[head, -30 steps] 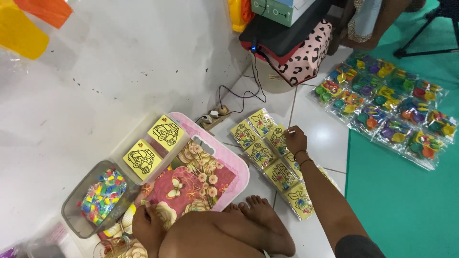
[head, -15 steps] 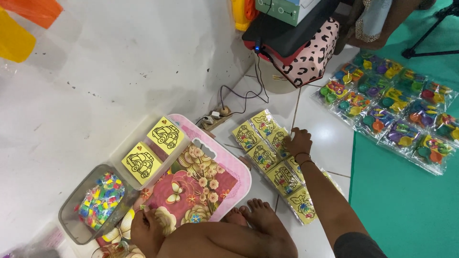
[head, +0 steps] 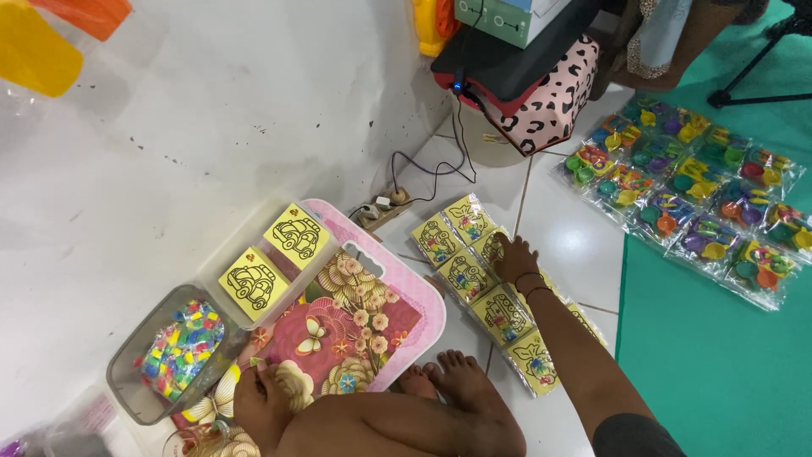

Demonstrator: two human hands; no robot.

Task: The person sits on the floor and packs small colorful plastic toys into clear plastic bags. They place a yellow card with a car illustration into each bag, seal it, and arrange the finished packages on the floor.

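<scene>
**Two hands on the floor among yellow picture cards**

At the lower left of the frame stands a clear rectangular plastic tub (head: 135,385) filled with small multicoloured pieces. Just right of it, two yellow square cards with black line drawings of cars (head: 272,261) lean in a clear tray along the white wall. Below them lies a pink-rimmed flat case printed with flowers and butterflies (head: 338,326).

The left hand (head: 260,404) rests at the bottom left of the frame on the lower corner of this flowered case, just beside the tub. Its fingers are curled down against the surface; whether its grip holds anything cannot be told. The person's knee and bare feet (head: 461,385) lie across the bottom centre and hide the case's lower edge.

At centre, a row of yellow picture cards in clear sleeves (head: 474,288) runs diagonally over the white floor tiles. The right hand (head: 513,258) lies flat on this row near its upper end, grip open, fingers spread and pressing on a card, grasping nothing.

Above, a white power strip with black cable (head: 381,207) sits near the wall. At upper right, packets of coloured plastic toys (head: 694,195) lie on a green mat (head: 719,372).
</scene>
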